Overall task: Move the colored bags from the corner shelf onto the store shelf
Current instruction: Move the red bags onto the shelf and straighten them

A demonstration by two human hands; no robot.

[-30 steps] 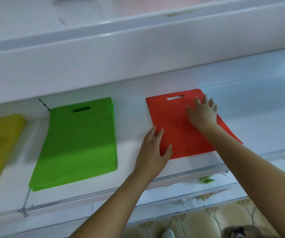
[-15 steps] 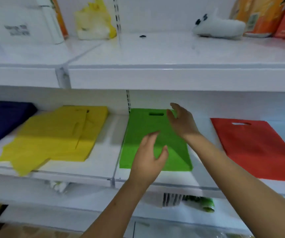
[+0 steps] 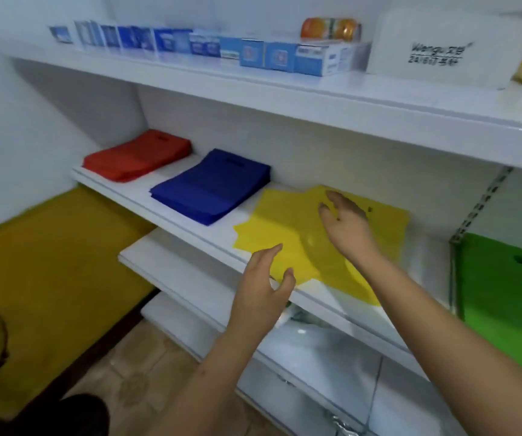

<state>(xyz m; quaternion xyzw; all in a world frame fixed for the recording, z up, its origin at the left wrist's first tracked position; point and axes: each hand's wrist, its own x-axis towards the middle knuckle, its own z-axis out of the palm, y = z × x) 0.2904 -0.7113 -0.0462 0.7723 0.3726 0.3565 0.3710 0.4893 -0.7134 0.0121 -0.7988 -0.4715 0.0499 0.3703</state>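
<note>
On the middle white shelf (image 3: pixel 190 221) lie a red stack of bags (image 3: pixel 137 154) in the far left corner, a dark blue stack (image 3: pixel 211 185) beside it, a fanned-out yellow pile (image 3: pixel 288 228) in the middle and a green stack (image 3: pixel 508 291) at the right edge. My left hand (image 3: pixel 264 286) hovers with relaxed fingers at the shelf's front edge, over the yellow pile's near corner, holding nothing. My right hand (image 3: pixel 346 223) hangs above the middle of the yellow bags, fingers loosely bent and empty.
The top shelf (image 3: pixel 285 92) carries a row of blue and white boxes (image 3: pixel 253 51), an orange packet (image 3: pixel 330 28) and a white printed box (image 3: pixel 436 48). Lower white shelves (image 3: pixel 171 269) jut out below. A yellow-painted wall base (image 3: pixel 49 262) and wooden floor lie at left.
The view has swung left from the red and green bags to the corner stacks. Both hands left the red bag, passed the green one, and now hover over the yellow pile.
</note>
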